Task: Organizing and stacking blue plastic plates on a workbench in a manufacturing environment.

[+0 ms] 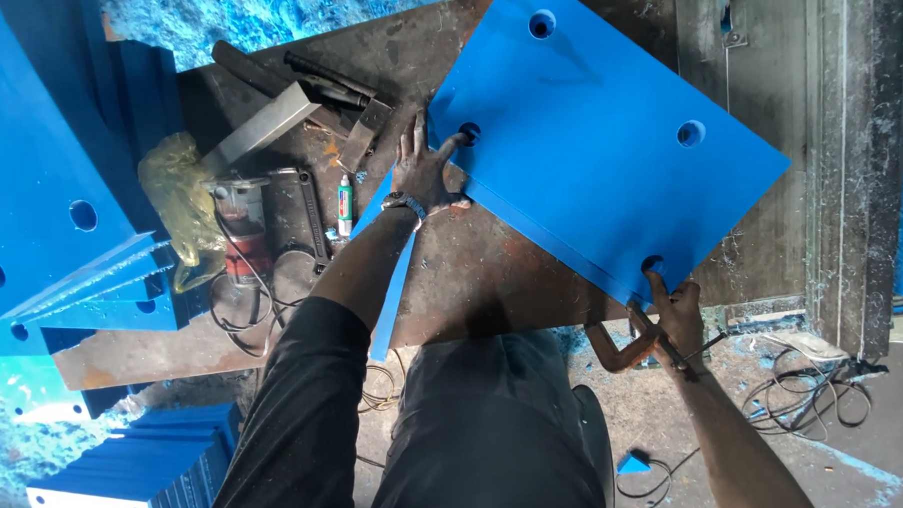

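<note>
Nearest, the right hand (680, 311) grips the near corner of the blue panel (607, 128), fingers (661, 289) curled over the edge by a corner hole, w/ a dark thin tool pinched in the same hand. The panel lies flat on the rusty table (492, 273), corner overhanging; four holes already show, so drilling looks done, edge work prob. left. Left hand (421, 170) presses flat on the table, fingers spread wide, one fingertip in a hole. Farther left: angle grinder (242, 226), yellow plastic bag (174, 179) (contents unclear), stacked blue panels (39, 178).
</note>
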